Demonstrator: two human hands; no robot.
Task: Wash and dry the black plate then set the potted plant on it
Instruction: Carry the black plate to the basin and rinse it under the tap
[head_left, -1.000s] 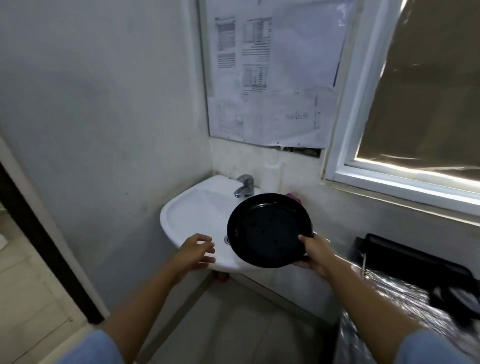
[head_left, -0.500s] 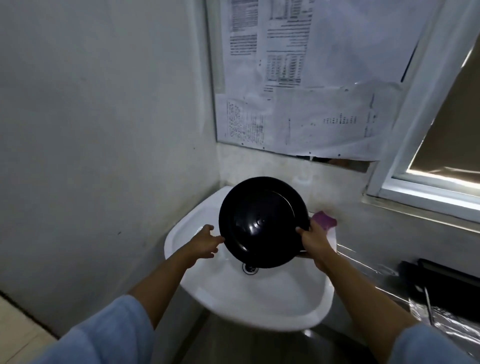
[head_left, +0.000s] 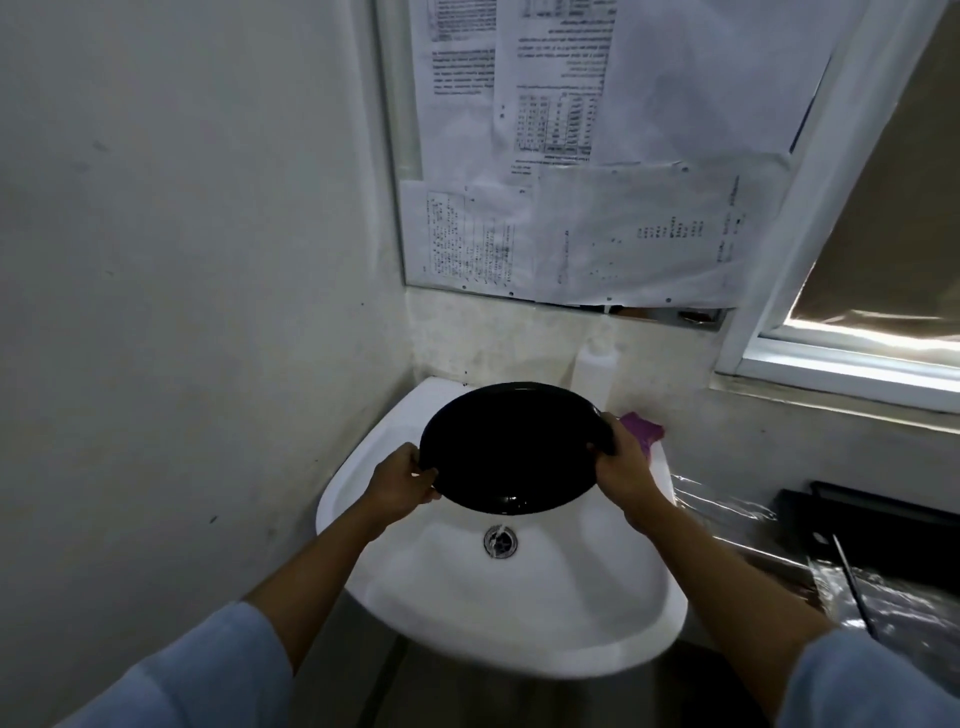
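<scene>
Two hands hold the plate (head_left: 511, 449) over the sink (head_left: 519, 623). The plate is black and shiny. It sits over the back half of the sink and tilts a little, with its near edge lower. It hides the tap.

The left hand (head_left: 397, 486) grips the left edge of the plate. Its fingers curl round the rim. The right hand (head_left: 623, 467) grips the right edge, and its thumb and fingers curl round the rim too. Both arms reach in from the bottom of the view and have pale blue sleeves.

A thin stream of water runs off the near edge of the plate and falls to the drain (head_left: 501, 540). The drain is a round metal hole in the middle of the sink. The sink is white and fixed in the corner where two walls meet.

A purple sponge (head_left: 644, 430) lies on the back right corner of the sink, just beside the right hand. A white bottle (head_left: 592, 370) stands at the back edge of the sink, behind the plate.

Sheets of paper (head_left: 597, 156) with print cover the board on the wall above the sink. A window (head_left: 883, 260) is on the right. Below it, on the right of the sink, there is shiny clear plastic wrap (head_left: 737, 512) and a black thing I cannot make out. The plant is not in view.
</scene>
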